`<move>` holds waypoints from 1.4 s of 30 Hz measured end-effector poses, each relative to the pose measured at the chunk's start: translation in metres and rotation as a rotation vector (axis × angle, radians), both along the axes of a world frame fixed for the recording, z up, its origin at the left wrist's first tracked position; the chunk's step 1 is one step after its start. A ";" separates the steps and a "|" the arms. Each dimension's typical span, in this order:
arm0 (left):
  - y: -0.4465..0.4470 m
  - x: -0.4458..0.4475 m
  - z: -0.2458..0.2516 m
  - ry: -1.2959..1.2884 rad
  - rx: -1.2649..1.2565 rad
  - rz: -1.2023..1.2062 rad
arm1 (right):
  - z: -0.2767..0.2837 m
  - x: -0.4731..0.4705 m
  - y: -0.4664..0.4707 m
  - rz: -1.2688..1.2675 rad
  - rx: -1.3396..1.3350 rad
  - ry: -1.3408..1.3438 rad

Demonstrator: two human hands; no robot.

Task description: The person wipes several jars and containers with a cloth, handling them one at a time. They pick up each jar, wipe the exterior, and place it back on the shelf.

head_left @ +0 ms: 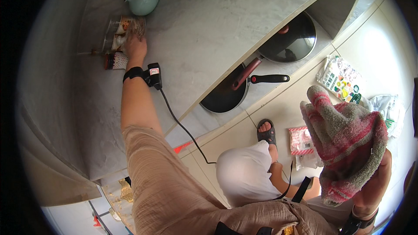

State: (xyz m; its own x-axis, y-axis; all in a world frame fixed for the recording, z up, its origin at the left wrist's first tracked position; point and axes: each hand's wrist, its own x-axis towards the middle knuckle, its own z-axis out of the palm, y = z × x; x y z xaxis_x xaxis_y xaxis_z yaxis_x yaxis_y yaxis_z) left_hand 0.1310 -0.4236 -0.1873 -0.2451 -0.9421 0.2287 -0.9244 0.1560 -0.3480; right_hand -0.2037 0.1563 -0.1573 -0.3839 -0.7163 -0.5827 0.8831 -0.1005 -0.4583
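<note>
My left hand (135,48) reaches deep onto a grey shelf (196,36). Its fingers are blurred against a clear container (112,34) with brownish contents, so I cannot tell whether they grip it. Beside the wrist a dark-lidded jar with a dotted wrap (118,61) lies on its side. A pale green vase (143,2) is just beyond the fingers. My right hand (375,182) holds up a grey and pink striped terry cloth (349,147) over the floor; the cloth hides most of its fingers.
Below the shelf's edge are a black frying pan (225,94) and a glass-lidded pan (290,40). Printed plastic packs (341,78) (299,140) and a clear bag (387,111) lie on the tiled floor (209,147). A black cable (176,117) hangs from a wrist-worn device (154,75).
</note>
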 end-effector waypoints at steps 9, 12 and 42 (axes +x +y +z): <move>0.006 -0.056 0.011 -0.085 -0.182 -0.432 | -0.002 -0.005 -0.003 0.164 -0.049 0.047; -0.001 -0.089 0.003 -0.023 -0.030 -0.470 | -0.003 -0.004 -0.006 0.152 -0.045 0.052; 0.082 -0.081 0.011 0.320 0.136 -0.370 | -0.012 -0.005 0.011 0.197 -0.213 0.126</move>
State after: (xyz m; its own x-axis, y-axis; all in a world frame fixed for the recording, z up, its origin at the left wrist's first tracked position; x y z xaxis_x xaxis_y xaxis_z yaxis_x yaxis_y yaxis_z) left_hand 0.0497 -0.3419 -0.1763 -0.5060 -0.8318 0.2281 -0.8555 0.5176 -0.0103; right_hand -0.2086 0.1676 -0.1692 -0.2853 -0.8849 -0.3681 0.8325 -0.0385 -0.5527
